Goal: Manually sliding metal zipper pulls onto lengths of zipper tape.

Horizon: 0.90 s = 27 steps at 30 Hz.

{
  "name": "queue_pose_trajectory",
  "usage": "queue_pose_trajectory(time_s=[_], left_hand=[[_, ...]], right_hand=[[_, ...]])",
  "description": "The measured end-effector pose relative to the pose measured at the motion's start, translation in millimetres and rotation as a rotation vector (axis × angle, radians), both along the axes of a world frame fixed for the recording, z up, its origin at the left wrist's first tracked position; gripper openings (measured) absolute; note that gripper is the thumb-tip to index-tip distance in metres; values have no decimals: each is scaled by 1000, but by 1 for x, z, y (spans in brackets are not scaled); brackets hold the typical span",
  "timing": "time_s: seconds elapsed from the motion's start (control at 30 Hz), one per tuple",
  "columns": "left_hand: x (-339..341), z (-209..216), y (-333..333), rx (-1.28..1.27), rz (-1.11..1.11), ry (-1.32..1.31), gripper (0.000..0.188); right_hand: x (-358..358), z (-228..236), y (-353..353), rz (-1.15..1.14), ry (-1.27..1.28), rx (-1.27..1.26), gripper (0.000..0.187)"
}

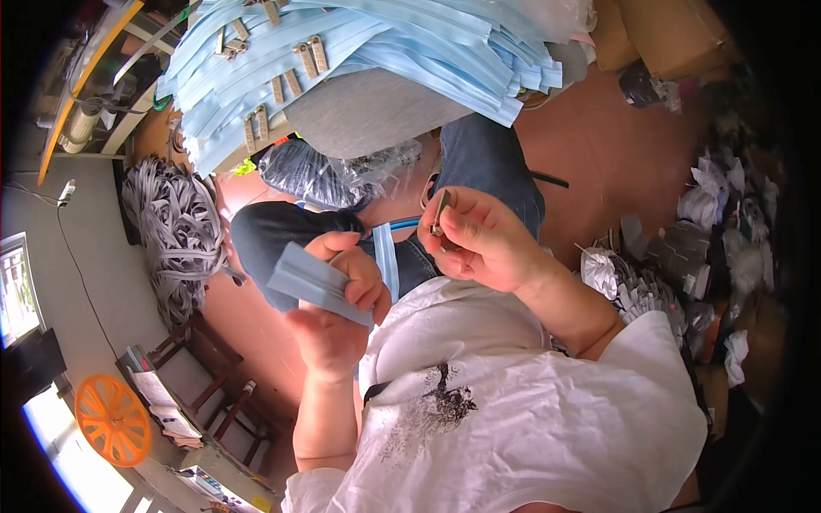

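My left hand [339, 342] is closed around a light blue zipper strip [310, 278], whose flat end sticks out past the fingers. Part of the strip [386, 261] hangs behind that hand, over my jeans. Between the thumb and fingers of my right hand [496, 244] is a small metal zipper slider [440, 212] with a long pull tab. The slider and the strip are apart. Ahead of my knees lies a thick heap of light blue zipper strips [402, 51], and several sliders with pull tabs [312, 56] rest on it in small groups.
A grey rounded surface [376, 111] juts out under the heap, with plastic-wrapped goods [316, 175] below. Grey strips [175, 231] are piled at the left. Scrap and plastic [727, 231] cover the right side. An orange wheel [113, 420] and a wooden chair [209, 368] stand lower left.
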<state>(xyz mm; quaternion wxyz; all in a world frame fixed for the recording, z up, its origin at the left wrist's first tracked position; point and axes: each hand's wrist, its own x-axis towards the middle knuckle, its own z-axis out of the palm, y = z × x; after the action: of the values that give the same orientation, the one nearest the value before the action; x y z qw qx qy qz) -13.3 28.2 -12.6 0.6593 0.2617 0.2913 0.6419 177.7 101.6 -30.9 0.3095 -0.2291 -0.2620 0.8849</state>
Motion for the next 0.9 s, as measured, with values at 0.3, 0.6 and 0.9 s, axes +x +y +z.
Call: queue_pose_trajectory(time_s=[0.3,0.6,0.9], left_hand=[[-4,-7,-10,-119,38,310,15],[-2,5,-10,-179,-4,324,19],[-3,10,-13,-297,-36,423,23]], right_hand=[[-1,-1,-3,-14,66,34,29],[1,-5,-4,4,140,25,21],[-4,9,0,26,-132,259,21]])
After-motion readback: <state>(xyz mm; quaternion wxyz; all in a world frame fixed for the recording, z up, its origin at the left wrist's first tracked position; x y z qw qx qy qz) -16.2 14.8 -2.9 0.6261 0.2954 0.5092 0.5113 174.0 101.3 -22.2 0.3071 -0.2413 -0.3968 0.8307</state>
